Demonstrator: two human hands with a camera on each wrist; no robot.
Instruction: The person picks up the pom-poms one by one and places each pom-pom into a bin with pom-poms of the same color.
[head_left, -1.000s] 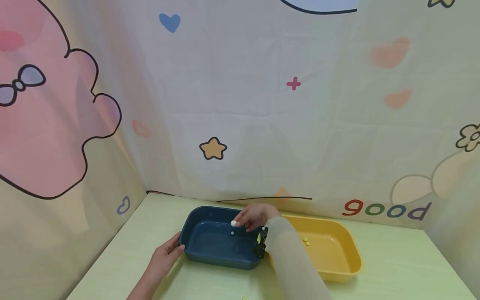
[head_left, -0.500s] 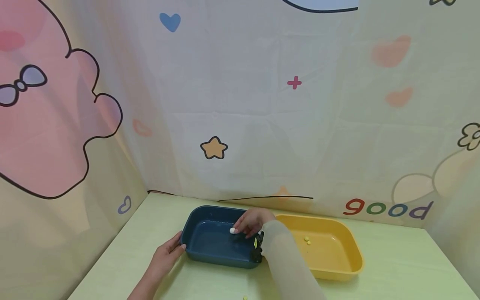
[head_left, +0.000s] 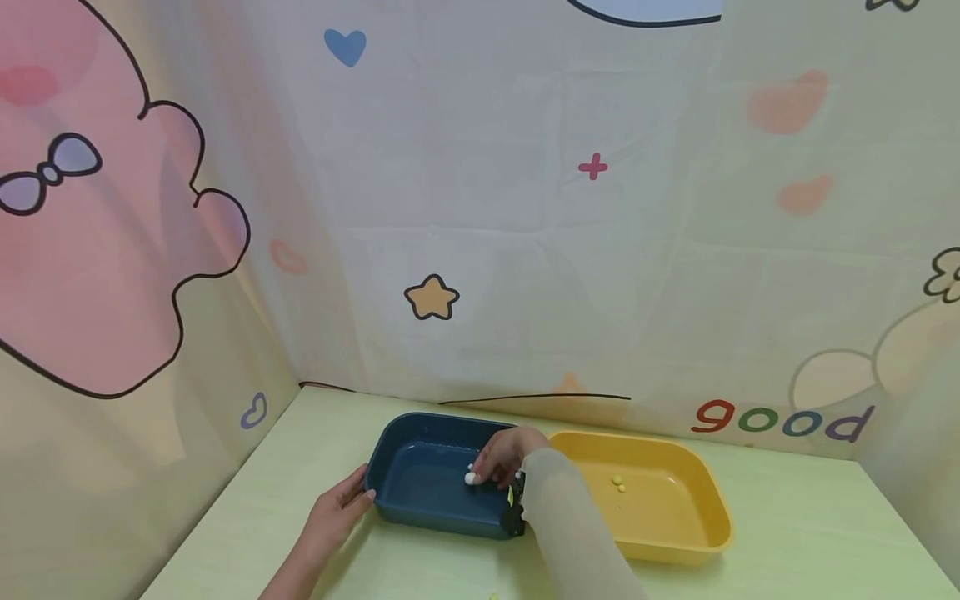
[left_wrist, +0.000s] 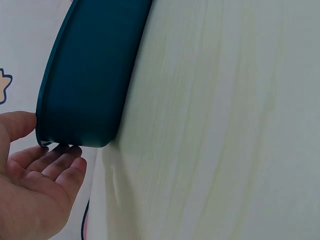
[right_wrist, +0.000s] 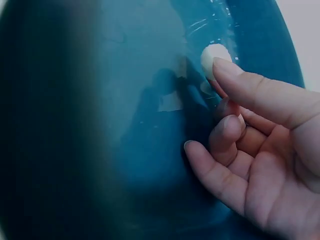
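A dark blue plastic basin [head_left: 431, 527] stands left of the middle of the table. My left hand [head_left: 335, 512] holds its left end, thumb and fingertips against the corner, as the left wrist view also shows at the basin's outer wall [left_wrist: 90, 85]. Inside the basin, low over its floor, my right hand [head_left: 504, 454] pinches a small white ball [right_wrist: 215, 59] between thumb and forefinger. The other fingers [right_wrist: 215, 175] of that hand curl loosely. A smaller white spot shows right behind the ball in the head view.
A yellow basin [head_left: 667, 552] stands right of the blue one, partly behind my right sleeve [head_left: 573, 517]. Small yellow balls [head_left: 618, 482] lie in it. Another yellow bit [head_left: 493, 597] sits at the table's front. A printed curtain [head_left: 495, 333] hangs behind the table [head_left: 795, 525].
My right hand has come down and slightly nearer within the blue basin, carrying the white ball lower. My left hand has stayed at the basin's left end.
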